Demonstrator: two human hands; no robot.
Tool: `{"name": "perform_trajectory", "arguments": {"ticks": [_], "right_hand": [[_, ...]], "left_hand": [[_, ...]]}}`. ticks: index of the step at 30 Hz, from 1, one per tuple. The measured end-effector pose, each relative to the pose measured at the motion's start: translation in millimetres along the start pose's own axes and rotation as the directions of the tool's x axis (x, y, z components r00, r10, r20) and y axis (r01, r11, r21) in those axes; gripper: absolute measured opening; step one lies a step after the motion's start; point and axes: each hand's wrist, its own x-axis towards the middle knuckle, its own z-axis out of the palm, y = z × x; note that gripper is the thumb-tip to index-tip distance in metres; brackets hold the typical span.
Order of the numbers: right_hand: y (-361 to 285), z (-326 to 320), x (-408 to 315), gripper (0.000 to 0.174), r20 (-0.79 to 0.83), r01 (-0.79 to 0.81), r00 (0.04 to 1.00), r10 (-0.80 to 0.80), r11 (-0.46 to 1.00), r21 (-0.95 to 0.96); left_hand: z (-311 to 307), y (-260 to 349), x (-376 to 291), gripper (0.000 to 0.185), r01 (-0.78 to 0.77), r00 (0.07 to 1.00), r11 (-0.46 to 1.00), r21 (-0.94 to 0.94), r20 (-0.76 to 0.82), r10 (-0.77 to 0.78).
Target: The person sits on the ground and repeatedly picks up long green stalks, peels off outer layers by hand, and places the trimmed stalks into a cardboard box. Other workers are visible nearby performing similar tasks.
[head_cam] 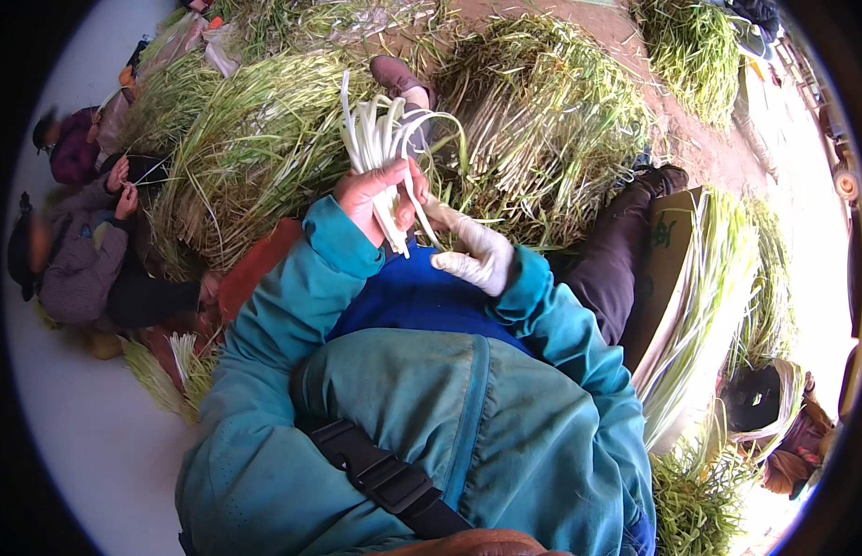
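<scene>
My bare left hand (379,198) is closed around a small bunch of pale, leek-like stalks (370,132). Their cut ends point down past my fingers, and the upper leaves fan out and droop. One longer stalk (420,215) arches over beside the bunch and runs down to my right hand. On my right hand (476,257) is a whitish glove. Its forefinger reaches up to the left fingers, and the thumb lies by that stalk's lower end; whether it pinches the stalk is unclear. Both hands are above the blue cloth (424,292) over my lap.
Large heaps of green stalks lie before me at left (264,139) and right (542,118). At my right, a cardboard piece (660,271) stands against more long stalks (715,278). Two people (83,271) sit at the left; one holds a thin stalk. Another person (792,445) is at lower right.
</scene>
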Motion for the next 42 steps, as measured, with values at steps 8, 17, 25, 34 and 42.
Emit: {"name": "perform_trajectory", "arguments": {"ticks": [8, 17, 25, 34, 42], "right_hand": [[8.2, -12.3, -23.5, 0.024, -0.084, -0.255, 0.966, 0.246, 0.958, -0.131], [75.9, -58.6, -148.3, 0.017, -0.305, -0.729, 0.684, 0.662, 0.621, -0.287], [14.0, -44.0, -60.7, 0.035, -0.099, -0.066, 0.994, 0.050, 0.985, -0.161], [-13.4, 8.9, -3.0, 0.016, -0.035, -0.337, 0.930, 0.366, 0.887, 0.316], [1.8, 7.6, 2.7, 0.010, -0.319, -0.352, 0.790, 0.523, 0.814, 0.462]], "left_hand": [[-16.4, 10.1, -0.2, 0.015, -0.070, 0.996, 0.996, -0.060, -0.060, 0.066], [-47.7, 43.4, 2.7, 0.013, -0.218, 0.973, 0.966, -0.139, -0.105, 0.205], [-35.2, 25.7, -2.3, 0.013, -0.108, 0.994, 0.984, -0.144, -0.043, 0.102], [-28.9, 15.0, 9.1, 0.014, -0.094, 0.994, 0.985, -0.148, 0.037, 0.100], [-5.5, -35.0, 2.9, 0.029, 0.135, 0.982, 0.991, -0.018, -0.131, -0.136]]}}
